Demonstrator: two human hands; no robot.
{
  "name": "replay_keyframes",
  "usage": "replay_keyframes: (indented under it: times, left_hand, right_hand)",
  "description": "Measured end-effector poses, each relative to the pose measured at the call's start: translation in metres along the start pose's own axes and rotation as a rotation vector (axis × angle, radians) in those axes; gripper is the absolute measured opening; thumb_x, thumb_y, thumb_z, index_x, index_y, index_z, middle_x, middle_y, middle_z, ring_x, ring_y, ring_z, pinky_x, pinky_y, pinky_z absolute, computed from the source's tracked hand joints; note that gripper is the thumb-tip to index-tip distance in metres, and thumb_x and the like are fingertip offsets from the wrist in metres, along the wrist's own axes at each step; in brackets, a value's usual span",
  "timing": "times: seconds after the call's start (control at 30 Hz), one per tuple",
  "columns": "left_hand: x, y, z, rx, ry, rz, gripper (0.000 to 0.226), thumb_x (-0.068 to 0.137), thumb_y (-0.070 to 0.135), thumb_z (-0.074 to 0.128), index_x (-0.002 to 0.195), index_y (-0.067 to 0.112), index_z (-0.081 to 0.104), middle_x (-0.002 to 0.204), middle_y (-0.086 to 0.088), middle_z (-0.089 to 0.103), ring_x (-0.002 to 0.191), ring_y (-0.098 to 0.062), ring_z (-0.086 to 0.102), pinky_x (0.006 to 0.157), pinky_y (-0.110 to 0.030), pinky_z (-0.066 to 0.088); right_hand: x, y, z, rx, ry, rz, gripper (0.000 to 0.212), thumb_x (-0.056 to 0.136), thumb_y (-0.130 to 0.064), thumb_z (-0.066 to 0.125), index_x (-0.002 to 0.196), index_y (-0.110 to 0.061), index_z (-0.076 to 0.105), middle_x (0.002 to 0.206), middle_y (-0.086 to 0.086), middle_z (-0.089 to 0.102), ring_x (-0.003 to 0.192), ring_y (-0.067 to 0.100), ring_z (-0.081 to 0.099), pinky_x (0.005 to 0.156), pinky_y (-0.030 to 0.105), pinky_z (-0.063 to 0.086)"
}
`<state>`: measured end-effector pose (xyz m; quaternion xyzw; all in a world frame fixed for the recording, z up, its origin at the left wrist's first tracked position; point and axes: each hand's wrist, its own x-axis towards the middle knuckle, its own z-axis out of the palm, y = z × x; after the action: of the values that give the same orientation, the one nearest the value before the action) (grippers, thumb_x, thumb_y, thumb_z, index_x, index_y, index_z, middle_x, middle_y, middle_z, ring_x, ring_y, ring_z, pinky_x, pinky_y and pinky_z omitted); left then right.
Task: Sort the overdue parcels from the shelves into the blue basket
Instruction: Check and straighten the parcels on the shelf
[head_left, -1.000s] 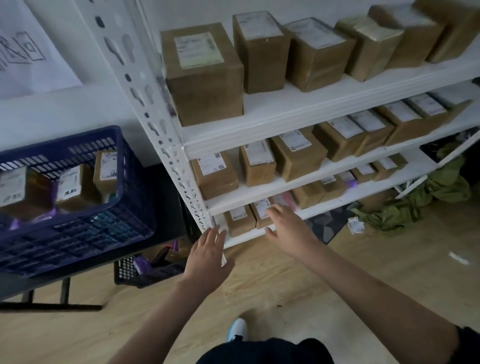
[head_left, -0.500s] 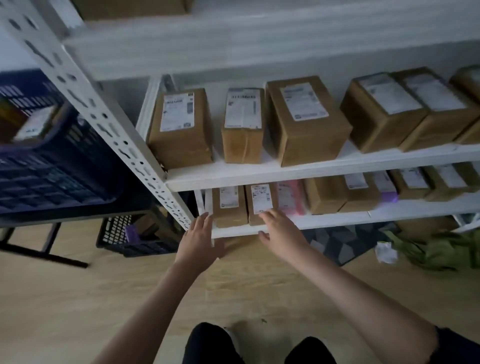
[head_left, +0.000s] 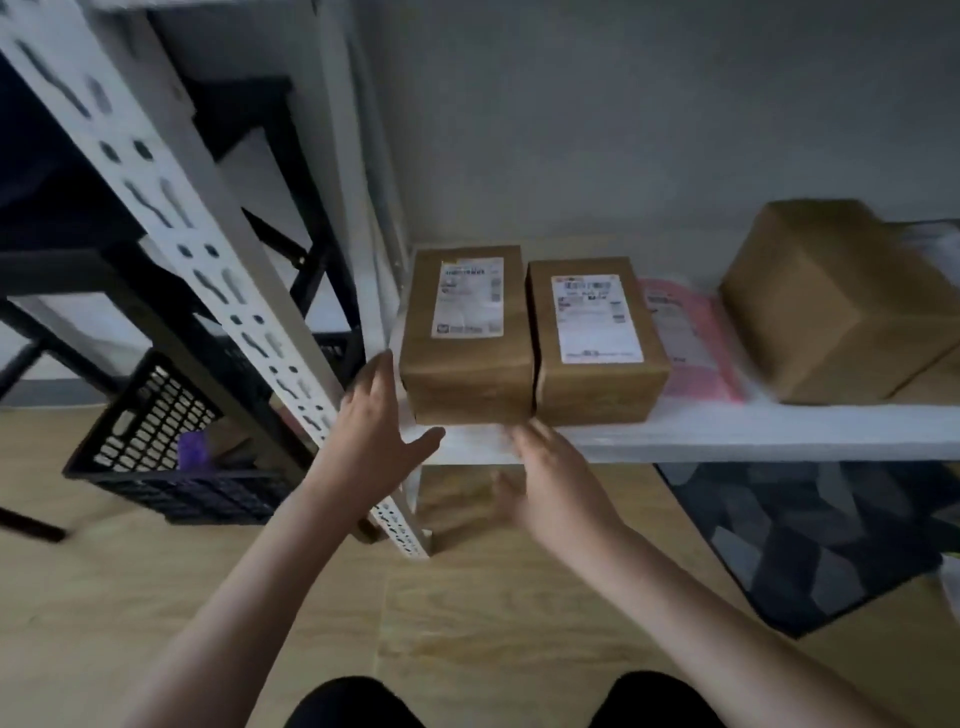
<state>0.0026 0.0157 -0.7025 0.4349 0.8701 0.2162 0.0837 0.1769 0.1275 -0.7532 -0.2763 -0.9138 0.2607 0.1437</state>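
**Taking the left-hand parcel off the bottom shelf**

Our left hand and right hand hang spread and empty before the left parcel on the white shelf. We should clasp both its sides, clear of its neighbour parcel.

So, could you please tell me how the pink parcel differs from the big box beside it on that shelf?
The pink parcel is a flat, soft-looking bag; the big box is tall, stiff brown cardboard. The pink parcel shows a label on top; no label shows on the big box. Both rest on the white shelf.
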Motion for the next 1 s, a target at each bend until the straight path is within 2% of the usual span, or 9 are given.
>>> replay_keyframes:
  times: [0.07,0.2,0.3,0.47,0.63,0.73,0.83,0.9,1.0]
  left_hand:
    - [0.005,-0.010,0.011,-0.031,0.043,-0.001,0.107,0.086,0.040,0.077,0.161,0.013,0.006,0.167,-0.008,0.016,0.154,-0.023,0.015,0.123,-0.036,0.016]
    - [0.012,-0.021,0.026,-0.087,0.039,-0.044,0.111,0.082,0.037,0.082,0.161,0.010,0.010,0.166,-0.009,0.020,0.152,-0.025,0.022,0.121,-0.036,0.024]
    - [0.020,-0.022,0.031,-0.072,0.008,-0.072,0.115,0.078,0.041,0.084,0.161,0.009,0.010,0.167,-0.008,0.020,0.152,-0.025,0.024,0.120,-0.036,0.025]
    - [0.034,-0.022,0.035,-0.074,0.032,-0.056,0.118,0.074,0.047,0.086,0.161,0.016,0.014,0.165,-0.001,0.022,0.152,-0.021,0.022,0.122,-0.039,0.024]
    - [0.039,-0.018,0.039,-0.063,0.072,-0.067,0.113,0.075,0.049,0.085,0.160,0.017,0.018,0.161,0.000,0.028,0.149,-0.022,0.024,0.119,-0.044,0.030]
    - [0.046,-0.015,0.039,-0.100,0.057,-0.107,0.112,0.073,0.050,0.085,0.159,0.018,0.021,0.159,-0.001,0.030,0.148,-0.022,0.026,0.118,-0.048,0.033]
    - [0.066,-0.015,0.038,-0.056,-0.016,-0.129,0.121,0.061,0.076,0.078,0.158,0.021,0.029,0.160,0.003,0.027,0.148,-0.020,0.025,0.122,-0.045,0.029]
    - [0.076,-0.017,0.035,-0.118,-0.030,-0.126,0.126,0.057,0.062,0.089,0.158,0.022,0.025,0.158,0.002,0.030,0.147,-0.022,0.027,0.122,-0.047,0.028]
    - [0.081,-0.018,0.032,-0.195,-0.021,-0.067,0.125,0.054,0.046,0.097,0.156,0.028,0.027,0.155,0.004,0.033,0.145,-0.021,0.028,0.120,-0.049,0.030]
  right_hand:
    - [0.003,0.009,0.008,0.013,0.063,-0.012,0.047,0.098,-0.026,0.061,0.141,-0.009,0.053,0.127,0.001,0.057,0.116,0.018,0.056,0.096,0.025,0.044]
    - [0.010,0.019,0.009,0.038,0.164,0.016,0.052,0.096,-0.026,0.066,0.143,-0.008,0.055,0.132,0.002,0.060,0.114,0.019,0.060,0.101,0.032,0.051]
    - [0.016,0.029,0.005,0.050,0.223,0.070,0.056,0.092,-0.027,0.072,0.142,-0.007,0.056,0.125,0.005,0.065,0.108,0.019,0.064,0.095,0.028,0.051]
    - [0.030,0.039,0.003,0.096,0.276,0.104,0.055,0.087,-0.026,0.079,0.136,-0.007,0.062,0.118,0.005,0.071,0.081,0.012,0.066,0.080,0.017,0.045]
    - [0.037,0.045,0.001,0.122,0.308,0.093,0.062,0.085,-0.024,0.081,0.139,-0.006,0.059,0.116,0.004,0.071,0.081,0.013,0.064,0.076,0.017,0.044]
    - [0.045,0.044,-0.003,0.145,0.288,0.110,0.063,0.086,-0.026,0.080,0.141,-0.006,0.056,0.120,0.003,0.069,0.093,0.017,0.067,0.079,0.015,0.042]
    - [0.055,0.045,-0.012,0.112,0.233,0.132,0.063,0.087,-0.031,0.079,0.141,-0.008,0.056,0.119,0.000,0.066,0.097,0.014,0.064,0.075,0.010,0.037]
    - [0.063,0.047,-0.020,0.076,0.175,0.170,0.060,0.087,-0.034,0.078,0.135,-0.005,0.057,0.108,-0.005,0.064,0.087,0.013,0.060,0.061,0.012,0.034]
    - [0.073,0.047,-0.028,0.007,0.113,0.185,0.044,0.084,-0.036,0.079,0.112,-0.006,0.063,0.093,-0.002,0.065,0.084,0.017,0.063,0.065,0.025,0.047]
